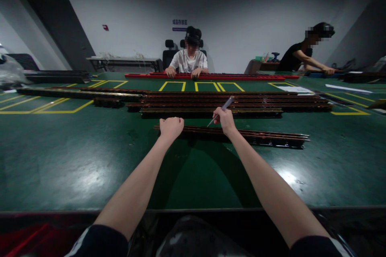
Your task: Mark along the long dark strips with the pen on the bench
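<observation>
A long dark strip (pixel 265 135) with reddish-gold edges lies across the green table in front of me. My left hand (pixel 171 127) is closed in a fist and rests on the strip's left end. My right hand (pixel 224 120) is closed on a thin silvery pen-like tool (pixel 221 109), whose lower tip points down at the strip between my hands. Both forearms reach forward from the near table edge.
Several more long dark strips (pixel 229 104) are stacked beyond mine, across the green table (pixel 90 160) marked with yellow boxes. A person in a white shirt (pixel 189 60) sits opposite over a red strip (pixel 211 76). Another person in black (pixel 297 58) works at the far right.
</observation>
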`<action>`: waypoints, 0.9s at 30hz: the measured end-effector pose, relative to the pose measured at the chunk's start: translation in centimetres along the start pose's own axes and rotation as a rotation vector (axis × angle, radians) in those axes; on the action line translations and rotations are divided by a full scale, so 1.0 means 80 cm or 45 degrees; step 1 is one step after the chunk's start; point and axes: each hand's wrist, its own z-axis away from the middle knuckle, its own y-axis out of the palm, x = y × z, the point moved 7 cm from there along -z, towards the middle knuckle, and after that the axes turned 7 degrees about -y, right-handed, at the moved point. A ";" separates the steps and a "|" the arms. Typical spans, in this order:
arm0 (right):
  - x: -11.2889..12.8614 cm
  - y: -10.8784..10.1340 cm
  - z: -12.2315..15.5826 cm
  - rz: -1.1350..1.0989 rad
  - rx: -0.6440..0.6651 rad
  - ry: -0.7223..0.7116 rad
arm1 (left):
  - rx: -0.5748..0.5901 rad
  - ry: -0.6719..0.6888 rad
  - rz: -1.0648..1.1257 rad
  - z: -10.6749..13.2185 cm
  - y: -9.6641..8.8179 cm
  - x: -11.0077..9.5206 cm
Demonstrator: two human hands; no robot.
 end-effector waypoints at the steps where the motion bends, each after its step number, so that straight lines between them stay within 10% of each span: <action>1: 0.000 0.001 0.000 -0.001 0.025 -0.010 | 0.003 -0.005 0.000 0.000 0.000 0.000; 27: 0.017 0.024 0.011 0.042 0.298 -0.082 | -0.027 0.048 0.000 0.005 -0.012 -0.006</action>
